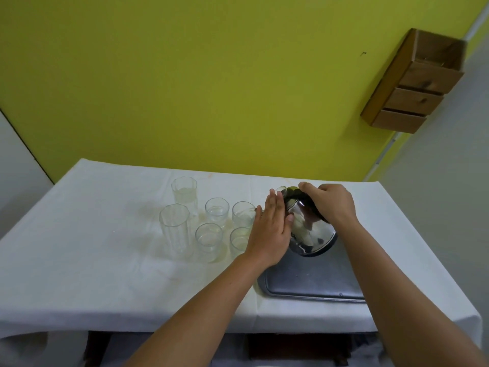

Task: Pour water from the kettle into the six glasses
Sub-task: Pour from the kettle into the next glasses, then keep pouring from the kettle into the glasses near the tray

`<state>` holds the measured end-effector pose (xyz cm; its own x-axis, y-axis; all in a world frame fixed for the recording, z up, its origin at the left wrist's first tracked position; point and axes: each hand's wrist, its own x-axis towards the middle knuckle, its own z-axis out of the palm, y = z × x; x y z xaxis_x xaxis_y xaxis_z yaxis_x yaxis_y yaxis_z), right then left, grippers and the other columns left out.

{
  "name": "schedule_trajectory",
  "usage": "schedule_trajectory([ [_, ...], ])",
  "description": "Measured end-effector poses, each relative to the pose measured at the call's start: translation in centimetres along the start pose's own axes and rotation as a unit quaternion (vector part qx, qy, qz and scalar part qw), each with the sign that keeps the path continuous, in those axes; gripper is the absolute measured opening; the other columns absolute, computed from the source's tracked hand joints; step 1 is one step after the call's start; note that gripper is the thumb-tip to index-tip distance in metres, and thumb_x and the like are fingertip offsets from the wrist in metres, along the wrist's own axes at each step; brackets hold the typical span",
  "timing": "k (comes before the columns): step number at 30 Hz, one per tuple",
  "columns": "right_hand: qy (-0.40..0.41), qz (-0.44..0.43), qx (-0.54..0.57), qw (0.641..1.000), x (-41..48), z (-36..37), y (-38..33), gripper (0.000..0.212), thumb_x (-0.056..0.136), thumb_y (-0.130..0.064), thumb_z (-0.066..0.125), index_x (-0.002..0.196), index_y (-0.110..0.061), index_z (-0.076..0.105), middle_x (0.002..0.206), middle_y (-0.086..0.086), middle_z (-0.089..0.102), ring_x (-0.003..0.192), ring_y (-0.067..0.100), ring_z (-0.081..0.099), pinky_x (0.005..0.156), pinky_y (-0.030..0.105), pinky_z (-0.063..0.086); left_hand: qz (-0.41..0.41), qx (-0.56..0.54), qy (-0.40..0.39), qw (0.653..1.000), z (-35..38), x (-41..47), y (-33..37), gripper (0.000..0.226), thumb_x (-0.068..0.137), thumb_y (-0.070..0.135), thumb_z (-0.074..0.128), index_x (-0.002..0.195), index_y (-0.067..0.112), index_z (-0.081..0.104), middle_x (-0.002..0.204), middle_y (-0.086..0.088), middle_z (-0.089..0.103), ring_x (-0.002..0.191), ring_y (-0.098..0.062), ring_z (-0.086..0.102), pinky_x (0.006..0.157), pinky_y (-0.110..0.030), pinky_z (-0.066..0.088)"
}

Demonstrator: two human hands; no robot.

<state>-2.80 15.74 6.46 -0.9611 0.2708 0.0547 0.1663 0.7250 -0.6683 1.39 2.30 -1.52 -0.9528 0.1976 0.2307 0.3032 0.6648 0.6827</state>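
Bench (105,260), white cloth cover, spans lower half of frame; yellow wall behind.

Kettle (312,231): shiny steel body w/ dark trim, centre-right of frame, tilted w/ top end toward the glasses at left. Its base hangs over the near-left part of a grey metal tray (317,284) lying on bench, lower centre-right.

Right hand (330,205): clamped over kettle's dark top/handle area, fingers curled round it. Left hand (270,231): flat, fingers straight and together, palm pressed on kettle's left side; not gripping anything.

Six glasses, centre-left of frame, all upright on cloth, grouped close:
- Tall faceted glass, rear (184,197): some liquid visible at approx. mid-height.
- Tall faceted glass, front (175,229): level cannot be told.
- Short rear-left glass (217,211): water in it.
- Short rear-right glass (243,214): water in it; sits just left of left hand's fingers.
- Short front-left glass (209,241): water in it.
- Short front-right glass (239,241): partly hidden by left hand; contents unclear.

No pour stream discernible; kettle spout area blurred, near left hand's fingertips.

Wooden drawer unit (412,83) fixed to wall, upper right of frame. Cloth shows faint yellowish marks around glasses.
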Motion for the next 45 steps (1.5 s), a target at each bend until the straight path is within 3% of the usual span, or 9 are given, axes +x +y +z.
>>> schedule_trajectory([
  [8, -0.006, 0.099, 0.182, 0.978, -1.3, 0.4, 3.6, 0.049, 0.078, -0.051, 0.065, 0.063, -0.004, 0.06, 0.052, 0.006, 0.047, 0.054, 0.024, 0.043, 0.056, 0.031, 0.035, 0.044, 0.101, -0.041, 0.993, 0.0, 0.3, 0.6, 0.06, 0.097, 0.042, 0.012, 0.147, 0.013, -0.005, 0.157, -0.005, -0.011, 0.144, -0.015, -0.009, 0.117, -0.041, -0.005],
  [12, -0.001, 0.111, 0.248, 0.962, -1.6, 0.1, 3.9, 0.068, 0.068, -0.056, 0.065, 0.077, 0.011, 0.061, 0.061, 0.008, 0.049, 0.058, 0.022, 0.043, 0.061, 0.032, 0.036, 0.087, 0.216, 0.021, 0.972, -1.1, 0.7, 1.9, 0.069, 0.091, 0.048, -0.004, 0.148, 0.009, 0.004, 0.158, -0.009, -0.002, 0.145, -0.02, -0.003, 0.116, -0.048, -0.005],
  [17, -0.019, 0.093, 0.315, 0.944, -1.6, -1.2, 2.6, 0.071, 0.064, -0.058, 0.066, 0.082, 0.011, 0.06, 0.072, 0.008, 0.054, 0.064, 0.021, 0.045, 0.064, 0.033, 0.038, 0.08, 0.207, 0.096, 0.97, -1.9, 0.5, 4.0, 0.06, 0.096, 0.039, 0.012, 0.146, 0.005, 0.015, 0.155, -0.015, 0.014, 0.144, -0.025, 0.012, 0.115, -0.052, 0.005],
  [20, -0.044, 0.061, 0.329, 0.941, -1.5, -1.6, 1.7, 0.069, 0.072, -0.053, 0.068, 0.088, 0.014, 0.061, 0.073, 0.01, 0.052, 0.065, 0.02, 0.044, 0.064, 0.032, 0.036, 0.059, 0.185, 0.129, 0.972, -2.3, 0.0, 4.4, 0.061, 0.098, 0.042, 0.005, 0.146, 0.005, 0.014, 0.155, -0.015, 0.014, 0.144, -0.024, 0.009, 0.115, -0.052, 0.004],
  [26, -0.094, 0.012, 0.325, 0.941, -2.1, -0.2, -1.9, 0.078, 0.062, -0.063, 0.069, 0.083, 0.012, 0.059, 0.072, 0.009, 0.047, 0.065, 0.021, 0.042, 0.063, 0.033, 0.034, 0.006, 0.187, 0.18, 0.966, -4.3, -1.5, 4.1, 0.063, 0.097, 0.041, 0.002, 0.146, 0.003, 0.014, 0.155, -0.018, 0.013, 0.144, -0.027, 0.009, 0.114, -0.052, 0.003],
  [29, -0.125, -0.011, 0.309, 0.943, -2.7, 1.2, -3.8, 0.056, 0.068, -0.058, 0.071, 0.073, -0.003, 0.062, 0.067, 0.01, 0.047, 0.061, 0.019, 0.042, 0.058, 0.03, 0.033, -0.032, 0.179, 0.207, 0.961, -5.3, -2.2, 3.2, 0.064, 0.097, 0.041, 0.002, 0.144, -0.001, 0.018, 0.153, -0.022, 0.018, 0.143, -0.031, 0.015, 0.113, -0.054, 0.007],
  [31, -0.131, -0.034, 0.285, 0.949, -2.9, 2.4, -5.0, 0.06, 0.07, -0.057, 0.072, 0.068, 0.002, 0.061, 0.057, 0.007, 0.051, 0.055, 0.02, 0.045, 0.056, 0.03, 0.035, -0.06, 0.167, 0.227, 0.958, -5.8, -3.0, 2.4, 0.067, 0.097, 0.042, 0.0, 0.144, -0.002, 0.016, 0.153, -0.023, 0.017, 0.143, -0.032, 0.015, 0.113, -0.052, 0.008],
  [36, -0.121, -0.115, 0.18, 0.969, -4.0, 4.0, -8.3, 0.058, 0.076, -0.055, 0.072, 0.051, -0.016, 0.036, 0.04, -0.007, 0.031, 0.046, 0.018, 0.032, 0.051, 0.03, 0.026, -0.101, 0.118, 0.26, 0.953, -6.4, -5.1, 0.6, 0.074, 0.091, 0.049, -0.007, 0.146, 0.002, 0.002, 0.155, -0.012, -0.007, 0.145, -0.023, -0.005, 0.117, -0.041, -0.001],
  [45, -0.106, -0.183, 0.031, 0.977, -5.0, 4.1, -13.0, 0.06, 0.077, -0.061, 0.068, 0.054, -0.012, 0.042, 0.046, 0.001, 0.042, 0.047, 0.018, 0.04, 0.05, 0.031, 0.028, -0.13, 0.056, 0.274, 0.951, -8.2, -5.7, -0.9, 0.074, 0.089, 0.05, -0.005, 0.146, 0.002, -0.002, 0.156, -0.013, -0.01, 0.143, -0.017, -0.013, 0.117, -0.039, -0.002],
])
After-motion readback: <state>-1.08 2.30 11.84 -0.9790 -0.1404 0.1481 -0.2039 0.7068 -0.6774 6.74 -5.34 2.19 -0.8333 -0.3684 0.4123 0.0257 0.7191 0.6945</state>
